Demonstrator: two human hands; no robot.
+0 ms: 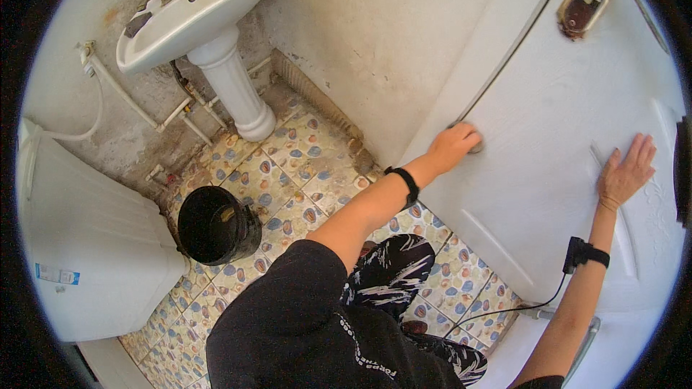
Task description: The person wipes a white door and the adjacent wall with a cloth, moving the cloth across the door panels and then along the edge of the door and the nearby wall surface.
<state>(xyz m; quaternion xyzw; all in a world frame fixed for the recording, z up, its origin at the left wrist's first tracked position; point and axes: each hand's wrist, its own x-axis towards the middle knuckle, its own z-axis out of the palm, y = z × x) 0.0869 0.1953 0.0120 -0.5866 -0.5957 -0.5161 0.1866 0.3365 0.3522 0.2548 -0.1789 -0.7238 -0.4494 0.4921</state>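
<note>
My left hand [453, 147] is pressed against the white door [526, 115], close to its edge. Its fingers curl round a small dark grey pad [476, 148], of which only the rim shows; whether it is cloth or a scourer I cannot make out. My right hand [626, 171] lies flat on the raised moulding of the same door, fingers stretched out and holding nothing. Above both hands is the door's lock plate with a handle [585, 0], rusty round its edges.
A black bucket [216, 227] stands on the patterned tile floor [299, 173] to the left. Beyond it are a white pedestal washbasin [229, 75], wall pipes [130, 95] and a white appliance [97, 238]. A black cable [497, 311] hangs from my right wrist strap.
</note>
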